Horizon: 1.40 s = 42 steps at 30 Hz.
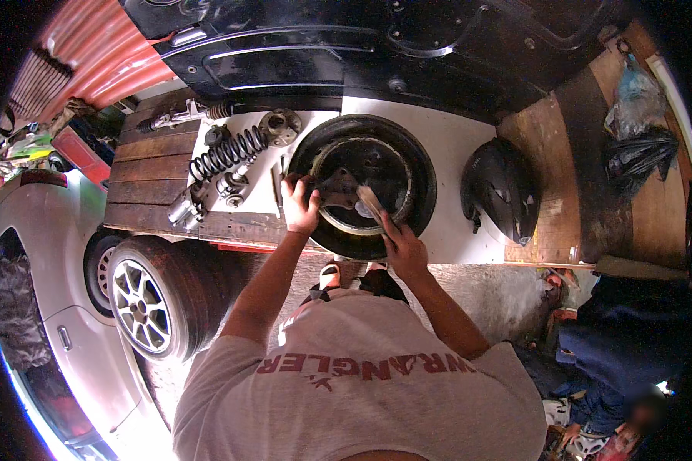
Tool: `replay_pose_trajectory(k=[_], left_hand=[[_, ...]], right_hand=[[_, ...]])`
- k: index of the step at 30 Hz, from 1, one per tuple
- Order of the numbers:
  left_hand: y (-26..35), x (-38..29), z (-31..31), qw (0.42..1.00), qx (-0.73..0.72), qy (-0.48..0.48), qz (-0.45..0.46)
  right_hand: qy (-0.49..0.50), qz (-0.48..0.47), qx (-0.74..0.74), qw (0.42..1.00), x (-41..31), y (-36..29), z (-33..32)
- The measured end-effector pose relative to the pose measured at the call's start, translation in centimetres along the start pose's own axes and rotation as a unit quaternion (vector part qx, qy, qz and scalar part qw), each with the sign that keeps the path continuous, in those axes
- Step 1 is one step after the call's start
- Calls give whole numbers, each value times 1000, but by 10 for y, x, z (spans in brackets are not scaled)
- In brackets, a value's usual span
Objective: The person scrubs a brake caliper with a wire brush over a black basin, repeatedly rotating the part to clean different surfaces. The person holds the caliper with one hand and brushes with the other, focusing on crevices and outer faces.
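A round black rubber-rimmed basin or tyre-like ring lies on the white-topped bench, with dark contents inside. My left hand is at its left side, fingers on a dark flat metal part that lies within the ring. My right hand grips a wooden-handled brush whose head is over the middle of the ring, close to the metal part. Left of the ring are a black coil spring, a round metal hub and a thin rod.
A black helmet sits on the bench at the right. Steering-rack-like metal parts lie at the back left. A wheel with a light alloy rim stands below the bench's left side, near a pale car. Plastic bags hang at right.
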State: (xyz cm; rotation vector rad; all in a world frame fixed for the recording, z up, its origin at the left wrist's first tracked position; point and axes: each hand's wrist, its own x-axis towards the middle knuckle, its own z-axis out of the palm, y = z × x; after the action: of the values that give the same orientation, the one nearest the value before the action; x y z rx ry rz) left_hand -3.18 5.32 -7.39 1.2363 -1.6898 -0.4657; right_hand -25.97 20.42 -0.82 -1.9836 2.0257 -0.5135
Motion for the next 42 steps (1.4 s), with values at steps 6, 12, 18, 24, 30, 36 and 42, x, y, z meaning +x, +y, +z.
replay_pose_trajectory(k=[6,12,18,24,30,36,42], left_hand=[[-1,-1,-1,1000,-7,-4,-12],[0,-2,0,1000,-8,-7,-17],[-4,-3,2,1000,5,5,-10],[-3,-2,3,1000,5,-2,-16],[-4,-4,1,1000,1,-13,-21],[-19,-11,8,999,23,24,-6],[-2,-4,3,1000,1,4,-11]], right_hand=[[109,-67,73,989,15,-10,-9],[44,19,35,998,-1,6,-10],[68,-1,20,997,37,-16,-24],[37,11,38,999,-5,7,-21],[-13,13,34,999,71,-56,-40],[15,-18,78,997,18,-23,-37],[19,12,59,998,55,-29,-35]])
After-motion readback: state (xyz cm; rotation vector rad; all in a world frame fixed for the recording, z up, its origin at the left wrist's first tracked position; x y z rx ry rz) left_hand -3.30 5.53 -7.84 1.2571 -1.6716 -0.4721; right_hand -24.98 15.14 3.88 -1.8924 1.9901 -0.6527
